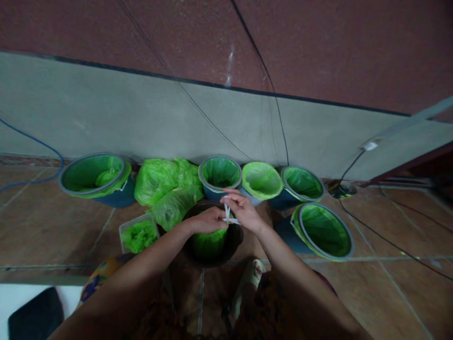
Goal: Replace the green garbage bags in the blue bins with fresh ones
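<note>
Over a dark round bin, my left hand and my right hand are close together. White drawstrings run between their fingers, crossed in a loop or knot. Both hands pinch these strings. Below them a green plastic bag hangs down inside the bin, gathered near my left hand's fingertips. What the bag contains is hidden.
Several lined bins stand along the wall, among them a large blue bin at left and a tipped-looking bin at right. Filled green bags and a clear tub sit at left. A black cable crosses the floor.
</note>
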The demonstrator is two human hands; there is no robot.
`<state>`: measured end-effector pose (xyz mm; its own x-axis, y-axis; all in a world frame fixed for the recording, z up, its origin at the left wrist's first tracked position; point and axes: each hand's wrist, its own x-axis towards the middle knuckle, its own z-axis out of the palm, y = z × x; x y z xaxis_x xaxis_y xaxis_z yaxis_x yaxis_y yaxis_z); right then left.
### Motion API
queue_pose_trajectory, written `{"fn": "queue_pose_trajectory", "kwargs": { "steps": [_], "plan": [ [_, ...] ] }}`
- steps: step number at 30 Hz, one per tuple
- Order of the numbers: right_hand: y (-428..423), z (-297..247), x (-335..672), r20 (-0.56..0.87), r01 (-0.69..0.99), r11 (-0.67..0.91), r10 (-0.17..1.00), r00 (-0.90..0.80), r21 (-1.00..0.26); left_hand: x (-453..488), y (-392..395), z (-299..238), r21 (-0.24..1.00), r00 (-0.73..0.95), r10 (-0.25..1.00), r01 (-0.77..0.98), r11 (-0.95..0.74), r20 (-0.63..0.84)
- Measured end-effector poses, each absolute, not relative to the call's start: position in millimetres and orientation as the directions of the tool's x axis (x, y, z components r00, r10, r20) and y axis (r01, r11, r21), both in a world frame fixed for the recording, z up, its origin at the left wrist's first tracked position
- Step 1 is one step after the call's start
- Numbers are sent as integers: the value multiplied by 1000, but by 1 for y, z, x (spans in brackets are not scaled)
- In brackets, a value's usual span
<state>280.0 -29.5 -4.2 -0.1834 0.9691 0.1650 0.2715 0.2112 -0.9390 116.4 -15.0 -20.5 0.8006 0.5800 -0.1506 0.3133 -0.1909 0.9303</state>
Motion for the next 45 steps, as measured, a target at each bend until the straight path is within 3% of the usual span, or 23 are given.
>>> {"fn": "queue_pose_trajectory", "kwargs": {
  "steps": [7, 13, 18, 21, 24, 26, 31, 35, 38, 41, 43, 45],
  "plan": [
    [-34, -25, 286, -279, 217, -241, 946, -164, -946, 111, -11, -24, 912, 535, 803, 409, 25, -262],
    [-41, -24, 283, -280, 180, -246, 938, -203, -953, 109, -10, -25, 915, 403, 847, 345, 211, -347],
    [-43, -25, 287, -374, 318, -265, 856, -357, -910, 108, -8, -21, 912, 483, 854, 410, -24, -195],
    [-39, -26, 288, -266, 371, -150, 921, -285, -916, 107, -9, -15, 847, 582, 809, 468, -251, -81],
    [-35, -27, 285, -164, 277, -94, 956, -241, -956, 105, -14, -8, 721, 684, 729, 495, -485, 21],
    [-34, -29, 282, -184, 170, -136, 932, -311, -976, 103, -17, -5, 624, 726, 683, 498, -602, 80],
    [-39, -25, 277, -307, 91, -295, 876, -371, -951, 99, -21, -6, 443, 709, 676, 549, -709, 202],
    [-39, -20, 279, -272, 50, -278, 863, -426, -959, 99, -22, -10, 453, 650, 682, 523, -722, 335],
    [-36, -20, 278, -271, 123, -243, 892, -361, -962, 100, -22, -12, 488, 607, 693, 503, -714, 388],
    [-36, -21, 278, -220, 315, -135, 942, -254, -939, 101, -20, -13, 557, 565, 745, 512, -654, 355],
    [-36, -21, 279, -134, 529, 1, 967, -217, -849, 101, -18, -13, 596, 530, 801, 559, -576, 277],
    [-36, -22, 283, -90, 742, 71, 981, -174, -667, 101, -17, -15, 590, 485, 860, 652, -476, 157]
  ]
}}
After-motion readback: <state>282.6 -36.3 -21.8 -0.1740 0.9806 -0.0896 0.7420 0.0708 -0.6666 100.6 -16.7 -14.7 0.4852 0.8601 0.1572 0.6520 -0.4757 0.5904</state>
